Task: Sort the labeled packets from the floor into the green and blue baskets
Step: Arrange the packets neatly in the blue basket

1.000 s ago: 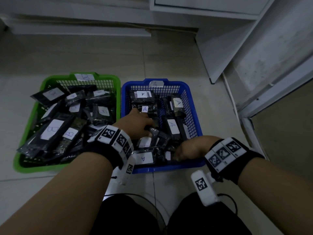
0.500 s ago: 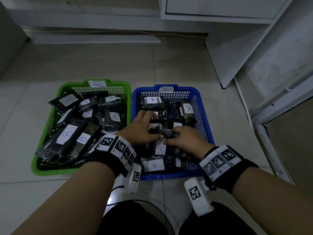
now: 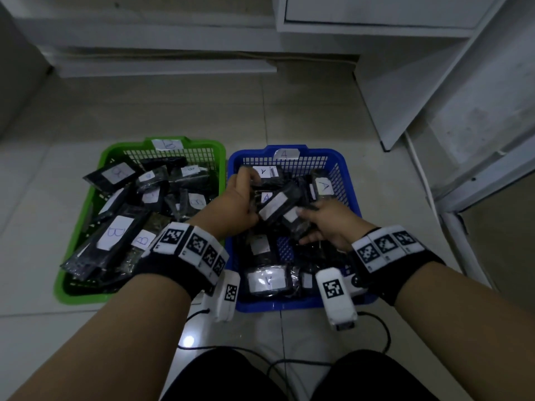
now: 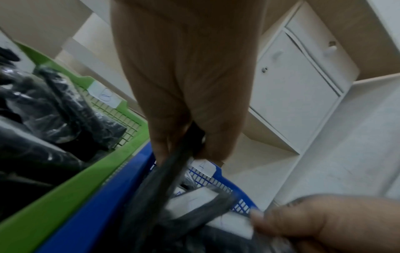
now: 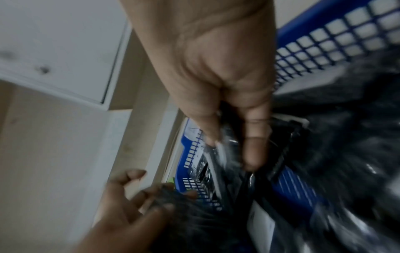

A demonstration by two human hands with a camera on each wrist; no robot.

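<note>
Both hands are over the blue basket [image 3: 351,180], holding a bundle of black packets [image 3: 279,202] with white labels above the pile. My left hand [image 3: 240,198] grips the bundle's left end; in the left wrist view thumb and fingers pinch dark packets [image 4: 173,171]. My right hand [image 3: 324,221] grips the bundle's right end, and the right wrist view shows its fingers [image 5: 253,150] curled on packets [image 5: 225,157]. More packets marked A lie in the blue basket. The green basket [image 3: 107,157] on the left holds packets marked B [image 3: 114,231].
Both baskets stand side by side on pale floor tiles [image 3: 202,111]. White cabinets [image 3: 376,13] and a leaning white panel [image 3: 405,96] stand behind and to the right. A black cable [image 3: 376,328] runs on the floor near my knees.
Both hands have gathered packets in the blue basket and lifted them as a bundle toward its far end. The view has shifted, so the baskets sit lower in the frame.
</note>
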